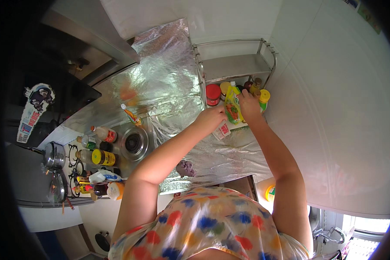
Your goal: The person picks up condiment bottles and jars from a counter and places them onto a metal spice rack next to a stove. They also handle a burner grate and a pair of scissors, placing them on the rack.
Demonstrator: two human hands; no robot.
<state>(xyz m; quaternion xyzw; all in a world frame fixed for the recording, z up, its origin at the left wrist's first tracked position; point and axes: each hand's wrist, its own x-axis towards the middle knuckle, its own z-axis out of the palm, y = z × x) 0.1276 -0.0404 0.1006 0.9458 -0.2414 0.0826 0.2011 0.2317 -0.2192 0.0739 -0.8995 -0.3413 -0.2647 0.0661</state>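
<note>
My left hand (pixel 212 118) pinches a small white packet with red print (pixel 222 131) at the front of a metal rack's lower shelf. Just right of it, a yellow-green spouted pouch (pixel 233 109) leans upright on that shelf. My right hand (pixel 249 105) covers the pouch's right edge with bent fingers; whether they grip it is hidden. Behind and beside my hands stand a red-lidded jar (pixel 213 94), a jar with a tan lid (pixel 225 89), a glass bottle (pixel 255 85) and a green bottle with a yellow cap (pixel 264 97).
The metal rack (pixel 237 66) stands against the wall on a foil-covered counter (pixel 237 148). A crumpled purplish cloth (pixel 186 168) lies near my body. Leftward are a gas burner (pixel 135 143), a yellow-lidded jar (pixel 103 157), several bottles and a lidded pot (pixel 54 155). A range hood (pixel 68 107) overhangs them.
</note>
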